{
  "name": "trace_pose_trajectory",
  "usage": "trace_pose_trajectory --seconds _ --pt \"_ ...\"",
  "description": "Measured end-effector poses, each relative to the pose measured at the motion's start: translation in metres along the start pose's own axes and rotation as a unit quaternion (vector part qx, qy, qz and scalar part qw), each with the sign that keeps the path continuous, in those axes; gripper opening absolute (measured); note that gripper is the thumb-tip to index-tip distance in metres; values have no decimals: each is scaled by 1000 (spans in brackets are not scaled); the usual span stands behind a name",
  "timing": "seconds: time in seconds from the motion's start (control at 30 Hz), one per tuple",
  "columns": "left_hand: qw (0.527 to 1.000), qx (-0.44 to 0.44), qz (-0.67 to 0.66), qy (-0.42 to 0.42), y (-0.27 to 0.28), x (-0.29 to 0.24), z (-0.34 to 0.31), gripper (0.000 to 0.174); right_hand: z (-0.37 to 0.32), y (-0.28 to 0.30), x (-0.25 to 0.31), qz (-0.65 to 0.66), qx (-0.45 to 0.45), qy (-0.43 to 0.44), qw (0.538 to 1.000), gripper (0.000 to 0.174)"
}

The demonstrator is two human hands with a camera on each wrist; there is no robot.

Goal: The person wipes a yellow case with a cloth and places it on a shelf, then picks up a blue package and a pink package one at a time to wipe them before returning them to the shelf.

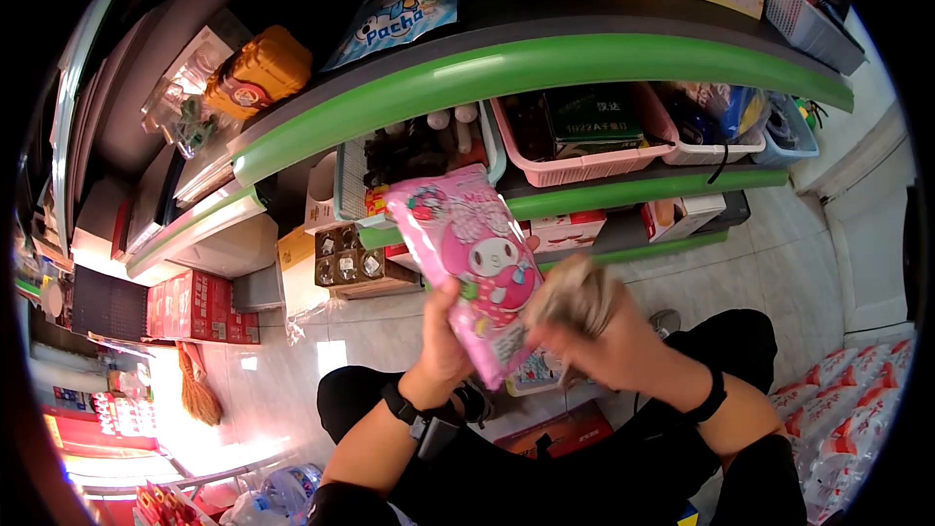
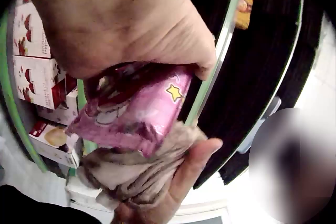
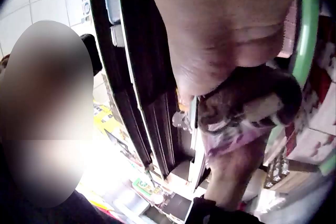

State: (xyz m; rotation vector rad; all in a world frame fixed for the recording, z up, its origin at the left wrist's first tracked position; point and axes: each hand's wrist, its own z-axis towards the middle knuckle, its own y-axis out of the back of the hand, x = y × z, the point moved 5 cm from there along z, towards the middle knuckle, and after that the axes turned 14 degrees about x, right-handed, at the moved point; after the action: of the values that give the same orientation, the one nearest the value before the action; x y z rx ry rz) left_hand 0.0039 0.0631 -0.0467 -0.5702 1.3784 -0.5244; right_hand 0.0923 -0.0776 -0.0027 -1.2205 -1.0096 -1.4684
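left hand (image 1: 443, 346): grip closed, thumb extended | right hand (image 1: 618, 343): grip curled, near left | forearms (image 1: 372, 446): angled inward

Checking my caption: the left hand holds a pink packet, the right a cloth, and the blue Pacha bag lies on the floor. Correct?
Not quite: the blue Pacha bag lies on the upper shelf, as the head view shows. The left hand does hold a pink packet, and the right hand a cloth.

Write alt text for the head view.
A person's left hand holds a pink packet; the right hand grips a cloth beside it. Beyond are green-edged shelves with a pink basket and a blue packet marked "Pacha".
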Motion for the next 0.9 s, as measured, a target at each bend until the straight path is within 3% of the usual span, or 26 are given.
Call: trace_pose_trajectory --seconds 0.1,0.2,0.3,0.33,0.37,0.4,0.43,0.47,0.53,0.6,0.7,0.73,0.9 --pt "999 -10 -39 4 -14 -13 -5 112 -3 36 2 172 -102 -67 977 30" --pt "990 32 -136 37 -20 -13 -10 112 -7 59 -11 211 -160 -68 962 47" --pt "985 -39 -139 90 -1 -1 -18 105 -8 47 11 147 -204 2 968 50" --pt "985 -29 -145 84 -1 4 -17 97 -9 42 15 -47 -183 15 982 59" --pt "984 -34 -157 80 -1 9 -14 95 -7 30 24 -246 -163 67 953 66" --pt "982 -39 -169 75 -3 13 -10 94 -4 12 32 -435 -136 117 882 73" --pt "980 -43 -180 71 -2 16 -7 93 0 -5 31 -441 -67 98 889 79" --pt "947 -2 -312 77 -2 24 -11 92 3 -24 33 -445 0 80 892 84" --pt "951 4 -299 80 -3 22 -8 92 3 -33 35 -483 64 55 871 91" --pt "936 47 -345 60 0 19 -4 91 6 -22 36 -556 67 47 827 94" --pt "945 35 -320 64 3 20 -9 90 3 -8 32 -495 40 59 866 85" --pt "943 63 -325 39 4 21 -7 90 2 -8 33 -523 -10 83 848 78" --pt "945 68 -317 48 -5 20 -4 89 -7 -28 20 -529 0 88 844 63"
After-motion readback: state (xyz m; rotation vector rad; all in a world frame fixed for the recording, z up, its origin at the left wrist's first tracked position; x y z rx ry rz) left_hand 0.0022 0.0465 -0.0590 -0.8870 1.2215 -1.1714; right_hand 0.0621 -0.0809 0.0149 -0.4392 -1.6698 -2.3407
